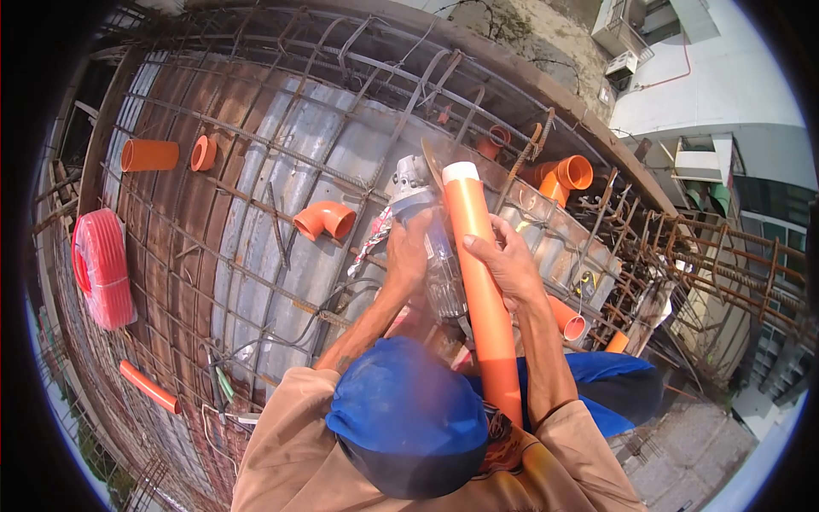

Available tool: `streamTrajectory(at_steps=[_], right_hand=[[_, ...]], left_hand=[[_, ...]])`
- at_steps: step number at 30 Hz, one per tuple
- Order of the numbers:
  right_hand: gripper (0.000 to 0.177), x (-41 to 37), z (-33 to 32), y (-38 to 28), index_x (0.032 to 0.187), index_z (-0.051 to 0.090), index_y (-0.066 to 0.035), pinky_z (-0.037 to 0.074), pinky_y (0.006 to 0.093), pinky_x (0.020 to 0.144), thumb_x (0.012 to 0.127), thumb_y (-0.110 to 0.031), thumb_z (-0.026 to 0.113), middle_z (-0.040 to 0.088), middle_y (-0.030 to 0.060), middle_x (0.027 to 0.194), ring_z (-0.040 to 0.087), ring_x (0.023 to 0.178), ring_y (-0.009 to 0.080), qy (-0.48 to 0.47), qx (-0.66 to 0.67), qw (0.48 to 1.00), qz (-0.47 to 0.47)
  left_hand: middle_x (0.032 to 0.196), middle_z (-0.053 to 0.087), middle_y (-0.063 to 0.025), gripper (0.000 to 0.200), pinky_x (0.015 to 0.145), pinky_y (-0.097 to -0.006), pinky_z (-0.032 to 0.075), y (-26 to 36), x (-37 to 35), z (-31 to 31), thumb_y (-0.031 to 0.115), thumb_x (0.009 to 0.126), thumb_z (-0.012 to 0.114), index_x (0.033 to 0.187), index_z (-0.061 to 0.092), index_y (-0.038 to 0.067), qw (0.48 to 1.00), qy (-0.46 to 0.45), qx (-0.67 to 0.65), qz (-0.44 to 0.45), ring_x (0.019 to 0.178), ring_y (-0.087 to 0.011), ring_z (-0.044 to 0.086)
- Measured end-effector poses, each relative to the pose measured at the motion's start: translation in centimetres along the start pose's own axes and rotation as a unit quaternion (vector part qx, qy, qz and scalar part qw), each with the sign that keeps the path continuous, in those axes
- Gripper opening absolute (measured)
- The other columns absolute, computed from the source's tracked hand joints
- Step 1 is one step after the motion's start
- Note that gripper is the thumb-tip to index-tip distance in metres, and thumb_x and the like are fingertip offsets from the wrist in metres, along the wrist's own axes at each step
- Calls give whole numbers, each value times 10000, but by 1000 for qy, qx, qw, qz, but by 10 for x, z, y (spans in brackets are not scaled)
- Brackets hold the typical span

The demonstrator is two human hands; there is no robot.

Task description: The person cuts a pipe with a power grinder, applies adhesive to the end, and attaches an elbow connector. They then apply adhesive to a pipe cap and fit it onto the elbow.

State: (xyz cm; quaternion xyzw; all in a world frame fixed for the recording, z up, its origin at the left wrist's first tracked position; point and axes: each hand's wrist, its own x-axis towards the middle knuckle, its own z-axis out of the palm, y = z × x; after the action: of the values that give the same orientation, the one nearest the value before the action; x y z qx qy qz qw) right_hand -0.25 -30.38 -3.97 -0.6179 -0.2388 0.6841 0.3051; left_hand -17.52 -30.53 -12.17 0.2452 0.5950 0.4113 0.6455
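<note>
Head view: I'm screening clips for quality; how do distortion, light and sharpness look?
Head view: strong fisheye bend with black corners; hard sunlight, bright wash on the white building; orange pipe and rebar mesh sharp; the blue cap near the lens looks soft.

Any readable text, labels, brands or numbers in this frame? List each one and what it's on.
No text in this frame is readable.
angle grinder, in the left hand: no marking legible, body blurred.
orange pipe, in the right hand: no print visible.
black-and-orange print beside the blue cap: blurred, unreadable.
small yellow item right of the hands: too small to read.
</note>
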Motion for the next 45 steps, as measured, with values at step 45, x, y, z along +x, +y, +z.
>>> streamTrajectory(at_steps=[45], right_hand=[[922,-180,-27,14,1469,335,-31,474,443,994,729,-209,855,591,266,1283,587,1190,426,-56,-328,939,89]], left_hand=[[691,685,-154,528,538,-350,571,53,-5,-59,527,970,483,934,619,17,985,77,-151,41,566,-239,678]])
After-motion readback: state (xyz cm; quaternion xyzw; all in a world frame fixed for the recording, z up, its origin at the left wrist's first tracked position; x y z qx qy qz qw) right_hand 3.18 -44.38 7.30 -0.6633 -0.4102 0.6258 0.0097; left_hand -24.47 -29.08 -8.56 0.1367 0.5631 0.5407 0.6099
